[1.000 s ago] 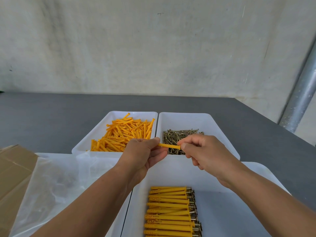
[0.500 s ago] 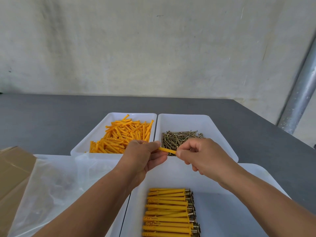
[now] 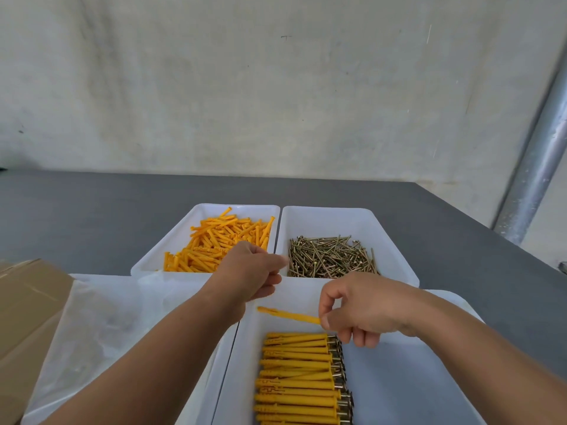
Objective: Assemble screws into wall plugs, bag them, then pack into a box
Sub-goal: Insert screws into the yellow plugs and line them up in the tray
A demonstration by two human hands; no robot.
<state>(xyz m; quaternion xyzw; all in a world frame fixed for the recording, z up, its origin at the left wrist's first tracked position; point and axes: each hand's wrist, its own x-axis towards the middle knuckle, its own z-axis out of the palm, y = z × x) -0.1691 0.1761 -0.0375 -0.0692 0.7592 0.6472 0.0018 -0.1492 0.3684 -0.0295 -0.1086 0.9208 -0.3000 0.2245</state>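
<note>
My right hand (image 3: pixel 359 308) pinches one end of a yellow wall plug (image 3: pixel 288 315) and holds it level above the near white tray (image 3: pixel 408 391). Just below it, a row of several assembled plugs with screws (image 3: pixel 300 378) lies in that tray. My left hand (image 3: pixel 250 273) hovers with curled fingers and nothing in it, at the near rims of the two far trays. One far tray holds loose yellow plugs (image 3: pixel 214 240), the other loose screws (image 3: pixel 328 257).
A cardboard box (image 3: pixel 27 314) stands at the left edge. Clear plastic bags (image 3: pixel 101 332) lie on a white tray beside it. The grey table (image 3: pixel 92 216) reaches back to a concrete wall; a metal pipe (image 3: pixel 540 154) runs down at the right.
Both hands held the plug together in front of the screw tray. Now my left hand has let go, and my right hand has carried the plug down over the near tray.
</note>
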